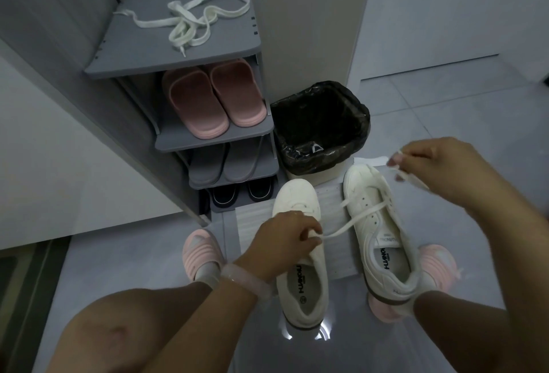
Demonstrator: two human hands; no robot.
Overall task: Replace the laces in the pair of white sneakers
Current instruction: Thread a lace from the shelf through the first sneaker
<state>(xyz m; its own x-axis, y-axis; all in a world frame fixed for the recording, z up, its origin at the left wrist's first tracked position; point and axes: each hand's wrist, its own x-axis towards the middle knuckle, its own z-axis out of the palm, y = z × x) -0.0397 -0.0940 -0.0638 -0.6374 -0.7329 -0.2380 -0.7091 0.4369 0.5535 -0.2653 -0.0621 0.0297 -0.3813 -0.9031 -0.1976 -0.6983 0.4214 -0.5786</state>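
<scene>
Two white sneakers stand on the floor in front of me, toes away. The left sneaker (300,268) has no lace showing. The right sneaker (377,224) has a white lace (353,221) threaded through its lower eyelets. My left hand (285,242) pinches one end of that lace over the left sneaker's tongue. My right hand (436,164) holds the other end, pulled up and to the right of the shoe's toe. A loose heap of white laces (190,20) lies on the top of the grey shoe rack (237,46).
The rack holds pink slippers (214,99), grey slippers (231,164) and dark shoes (237,194). A bin with a black bag (320,126) stands behind the sneakers. A white foam sheet (255,224) lies under them. My feet in pink slippers flank the sneakers.
</scene>
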